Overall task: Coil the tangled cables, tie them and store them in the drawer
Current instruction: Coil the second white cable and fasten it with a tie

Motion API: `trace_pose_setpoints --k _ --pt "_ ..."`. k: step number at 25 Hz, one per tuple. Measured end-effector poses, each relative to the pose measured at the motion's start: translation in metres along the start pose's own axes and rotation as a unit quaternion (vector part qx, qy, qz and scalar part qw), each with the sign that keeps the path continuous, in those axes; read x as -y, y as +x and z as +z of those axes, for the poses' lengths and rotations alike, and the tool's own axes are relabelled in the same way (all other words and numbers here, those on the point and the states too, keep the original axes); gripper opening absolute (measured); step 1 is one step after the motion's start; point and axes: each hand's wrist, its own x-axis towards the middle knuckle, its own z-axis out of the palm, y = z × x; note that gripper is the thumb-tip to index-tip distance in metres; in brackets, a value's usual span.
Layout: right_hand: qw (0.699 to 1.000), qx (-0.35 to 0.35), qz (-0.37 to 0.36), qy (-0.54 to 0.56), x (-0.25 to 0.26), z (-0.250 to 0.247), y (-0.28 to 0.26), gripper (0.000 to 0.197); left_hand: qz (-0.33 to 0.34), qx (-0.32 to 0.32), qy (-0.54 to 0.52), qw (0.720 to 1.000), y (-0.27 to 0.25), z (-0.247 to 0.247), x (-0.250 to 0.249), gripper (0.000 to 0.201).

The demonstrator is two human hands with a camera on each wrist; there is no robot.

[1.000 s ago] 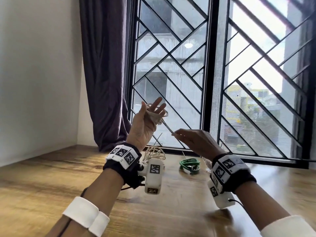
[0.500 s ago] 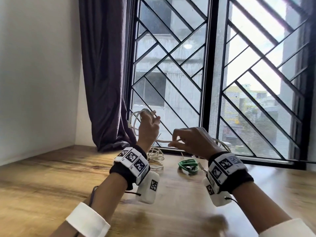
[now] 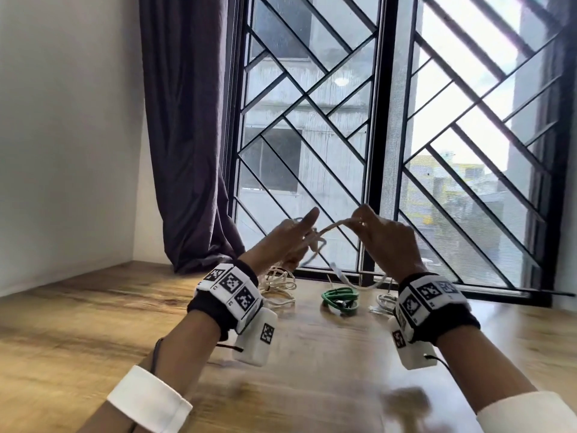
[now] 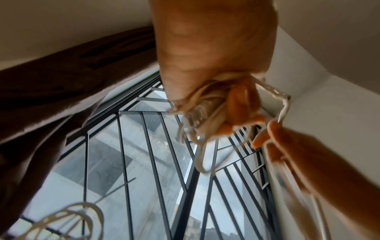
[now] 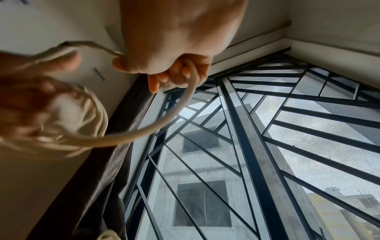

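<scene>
My left hand [image 3: 299,239] is raised in front of the window and grips a small coil of white cable [image 4: 205,110] in curled fingers, with the index finger sticking up. My right hand [image 3: 359,220] is level with it on the right and pinches the same white cable [image 3: 331,228], which arches across to the coil. In the right wrist view the cable [image 5: 164,126] runs out under my curled right fingers [image 5: 176,73]. Its loose tail [image 3: 340,276] hangs down towards the table.
On the wooden table [image 3: 93,323] by the window lie a loose white cable heap [image 3: 278,285], a coiled green cable [image 3: 340,300] and another pale cable [image 3: 382,303]. A dark curtain [image 3: 187,151] hangs at the left. No drawer is in view.
My left hand has come down and turned, its fingers closing over the coil. My right hand has risen and carried the strand up and across towards the left hand.
</scene>
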Motion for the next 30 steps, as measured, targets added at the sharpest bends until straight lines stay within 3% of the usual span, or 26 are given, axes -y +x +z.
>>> trace_pose_setpoints --k 3,4,6,9,13,16,18,20,23,26,28,30 --pt "0.996 0.082 0.033 -0.007 0.004 0.012 -0.003 0.05 -0.035 0.194 -0.052 0.979 -0.01 0.007 -0.004 0.048" --pt "0.996 0.084 0.041 0.006 0.005 0.015 -0.004 0.044 -0.035 0.231 -0.085 0.969 -0.011 0.007 -0.004 0.041" --pt "0.993 0.086 0.059 0.056 0.007 0.021 -0.003 0.03 -0.032 0.236 -0.156 0.959 -0.012 0.006 -0.006 0.034" --pt "0.973 0.159 0.075 0.148 0.01 0.033 -0.005 0.02 0.008 0.174 -0.269 0.947 -0.006 0.004 -0.002 0.032" --pt "0.912 0.344 0.082 0.209 0.019 0.048 -0.006 0.041 0.08 0.039 -0.337 0.937 0.002 -0.004 0.007 0.026" --pt "0.859 0.427 0.052 0.277 0.034 0.047 -0.009 0.066 0.086 -0.075 -0.332 0.936 0.006 -0.004 0.01 0.014" --pt "0.837 0.437 0.036 0.327 0.041 0.042 -0.009 0.085 0.082 -0.147 -0.325 0.931 0.008 -0.003 0.01 0.016" --pt "0.827 0.433 0.024 0.358 0.045 0.036 -0.008 0.083 0.07 -0.213 -0.298 0.928 0.011 -0.007 0.013 0.02" --pt "0.803 0.459 0.013 0.379 0.054 0.023 -0.007 0.012 0.054 -0.264 -0.24 0.933 0.019 -0.014 0.027 0.022" --pt "0.806 0.476 -0.021 0.35 0.068 0.016 -0.008 0.039 0.045 -0.305 -0.255 0.917 0.032 -0.023 0.042 0.021" --pt "0.807 0.448 -0.039 0.383 0.075 0.015 -0.006 0.047 0.04 -0.344 -0.232 0.909 0.035 -0.028 0.049 0.014" --pt "0.817 0.4 -0.058 0.411 0.077 0.015 -0.003 0.047 0.042 -0.351 -0.174 0.919 0.033 -0.027 0.052 0.005"
